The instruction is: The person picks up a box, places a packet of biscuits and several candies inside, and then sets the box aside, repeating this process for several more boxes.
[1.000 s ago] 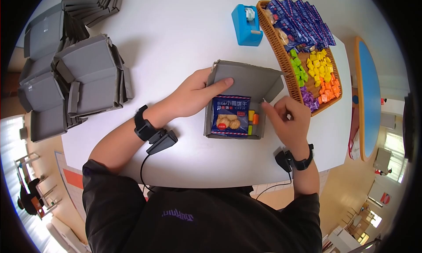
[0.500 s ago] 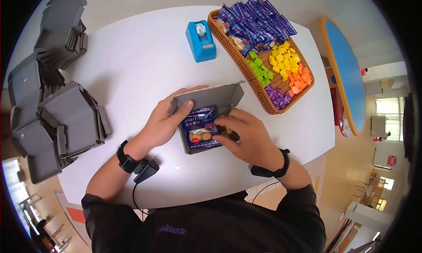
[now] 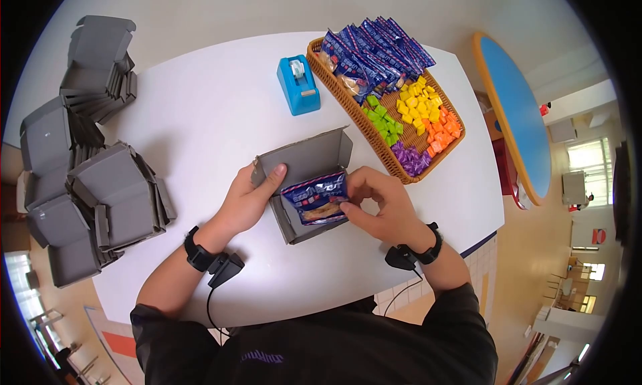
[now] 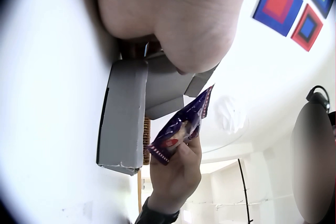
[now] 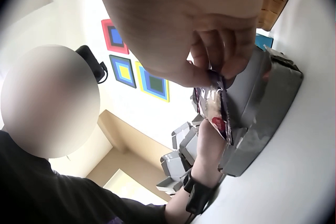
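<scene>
An open grey cardboard box [image 3: 309, 152] sits on the white table, its lid leaning back. My left hand [image 3: 242, 201] grips the box's left side, thumb over the inside of the lid. In my right hand [image 3: 382, 206] the right end of a blue biscuit packet [image 3: 314, 199] is pinched between thumb and fingers. The packet is tilted, and the left wrist view shows it raised above the box wall [image 4: 123, 119]. Most of the box's floor is hidden behind the packet in the head view.
A wicker basket [image 3: 353, 109] at the back right holds biscuit packets [image 3: 374, 54] and green, yellow, orange and purple wrapped pieces. Beside it stands a blue tape dispenser [image 3: 301, 94]. Stacked grey boxes [image 3: 120, 198] occupy the left side.
A second ago the packet lay in the box beside small yellow, orange and green pieces. My right hand has reached in, taken the packet's right end and lifted it. The left hand keeps its grip.
</scene>
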`<state>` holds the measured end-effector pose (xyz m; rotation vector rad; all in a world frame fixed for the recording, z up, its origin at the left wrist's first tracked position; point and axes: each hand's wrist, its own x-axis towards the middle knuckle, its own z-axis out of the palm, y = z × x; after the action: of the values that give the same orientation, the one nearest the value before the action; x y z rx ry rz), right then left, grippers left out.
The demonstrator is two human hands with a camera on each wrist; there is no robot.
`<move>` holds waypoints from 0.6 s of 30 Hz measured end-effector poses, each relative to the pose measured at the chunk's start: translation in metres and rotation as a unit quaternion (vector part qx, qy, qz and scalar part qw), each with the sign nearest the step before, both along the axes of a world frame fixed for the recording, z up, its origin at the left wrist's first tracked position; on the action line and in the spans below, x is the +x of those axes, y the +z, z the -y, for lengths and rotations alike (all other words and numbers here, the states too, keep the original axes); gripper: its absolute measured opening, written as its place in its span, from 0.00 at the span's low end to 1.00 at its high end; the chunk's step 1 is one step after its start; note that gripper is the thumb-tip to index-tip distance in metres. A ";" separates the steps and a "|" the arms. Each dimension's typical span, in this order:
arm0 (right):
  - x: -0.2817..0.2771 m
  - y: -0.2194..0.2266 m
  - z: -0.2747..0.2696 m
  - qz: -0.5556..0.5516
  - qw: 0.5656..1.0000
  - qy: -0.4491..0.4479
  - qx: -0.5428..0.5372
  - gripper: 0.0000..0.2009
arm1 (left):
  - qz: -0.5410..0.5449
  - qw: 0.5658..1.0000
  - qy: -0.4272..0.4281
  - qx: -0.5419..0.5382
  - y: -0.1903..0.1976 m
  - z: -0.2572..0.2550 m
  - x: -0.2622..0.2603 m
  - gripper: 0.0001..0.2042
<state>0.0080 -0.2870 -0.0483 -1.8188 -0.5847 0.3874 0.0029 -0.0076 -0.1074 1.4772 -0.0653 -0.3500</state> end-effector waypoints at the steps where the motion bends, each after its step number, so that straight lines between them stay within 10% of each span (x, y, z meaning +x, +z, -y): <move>1: 0.002 0.000 0.002 -0.017 1.000 -0.002 0.025 0.14 | 0.000 1.000 0.001 -0.007 -0.001 0.000 0.000 0.25; 9: 0.011 0.020 0.000 -0.161 0.976 -0.002 0.145 0.35 | 0.013 1.000 0.016 -0.022 0.003 0.003 0.000 0.24; 18: 0.021 -0.004 0.011 -0.146 0.983 0.010 0.110 0.21 | 0.012 0.999 0.019 -0.047 -0.006 0.002 0.001 0.23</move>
<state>0.0289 -0.2975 -0.0521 -1.5105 -0.4240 0.5690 0.0042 -0.0094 -0.1132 1.3878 -0.0716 -0.2940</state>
